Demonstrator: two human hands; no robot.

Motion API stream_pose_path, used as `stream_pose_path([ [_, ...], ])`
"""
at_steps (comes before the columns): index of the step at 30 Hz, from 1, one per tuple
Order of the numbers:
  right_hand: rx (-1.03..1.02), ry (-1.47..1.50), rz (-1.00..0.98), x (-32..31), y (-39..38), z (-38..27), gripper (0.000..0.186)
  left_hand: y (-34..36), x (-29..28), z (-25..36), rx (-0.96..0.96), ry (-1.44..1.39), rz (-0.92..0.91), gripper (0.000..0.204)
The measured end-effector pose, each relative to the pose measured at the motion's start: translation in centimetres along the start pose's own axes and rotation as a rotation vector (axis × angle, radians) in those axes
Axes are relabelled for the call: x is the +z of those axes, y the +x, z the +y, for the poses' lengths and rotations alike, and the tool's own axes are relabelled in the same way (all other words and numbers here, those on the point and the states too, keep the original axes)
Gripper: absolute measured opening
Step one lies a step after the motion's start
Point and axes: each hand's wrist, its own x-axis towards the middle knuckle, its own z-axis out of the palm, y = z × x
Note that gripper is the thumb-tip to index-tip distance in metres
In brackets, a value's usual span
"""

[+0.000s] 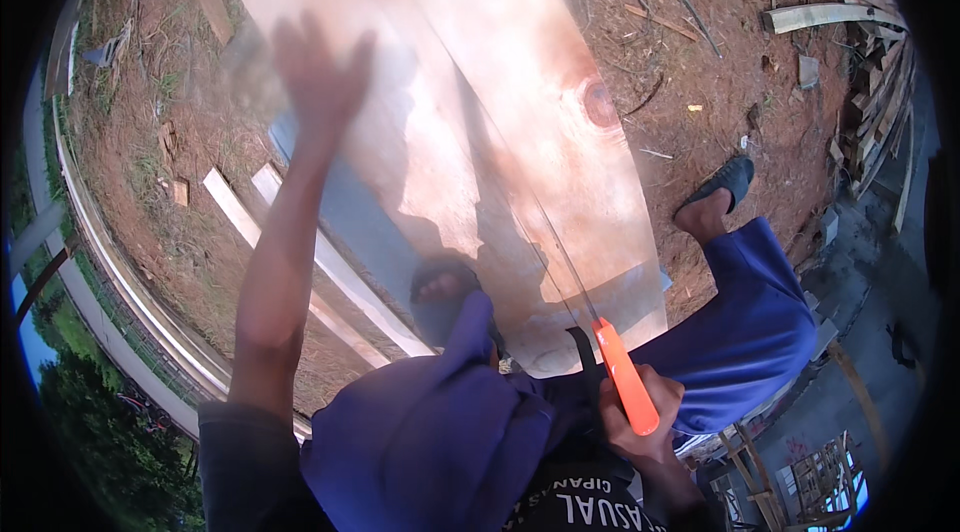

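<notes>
My right grip (666,407) is closed firmly around the orange handle (622,372) of a long, thin tool, the fingers wrapped over its right side and its butt end showing at my fist. From the front of the handle the narrow dark blade (562,250) runs forward and to the left, over the wooden sheet (565,157) stretched out in front of me. So the tool lies within my right grip, and the sheet is just ahead of it, its near edge beyond my knuckles.

My left grip (320,77) is open and holding nothing, fingers spread at the far left part of the sheet, well apart from the tool. It is blurred there, and I cannot tell whether the palm presses on the wood or hovers over it.

My left sandal (440,292) is at the sheet's near left side; my right slipper (737,182) stands on the reddish ground (710,112) to its right. Pale wood strips (370,292) lie on the left, and a pile of timber (885,117) sits off to the far right.
</notes>
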Motion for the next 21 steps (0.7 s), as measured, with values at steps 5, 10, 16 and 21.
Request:
stream_pose_path([
  [5, 0.193, 0.124, -0.068, 5.9, 10.9, 0.9, 0.014, 0.0, 0.3, -0.4, 0.018, 0.023, 0.000, 0.092],
  [10, 0.090, 0.115, 0.028, 10.5, 21.6, -0.4, 0.024, 0.1, 0.8, 0.3, 0.046, -0.011, -0.005, 0.092],
  [16, -0.068, -0.047, 0.024, 0.5, 0.1, 2.1, 0.007, 0.1, -0.1, -0.8, 0.014, 0.002, -0.011, 0.094],
  [21, 0.121, 0.120, 0.050, 4.0, 5.4, 1.8, 0.011, 0.3, -0.4, 0.4, -0.041, 0.009, -0.061, 0.095],
])
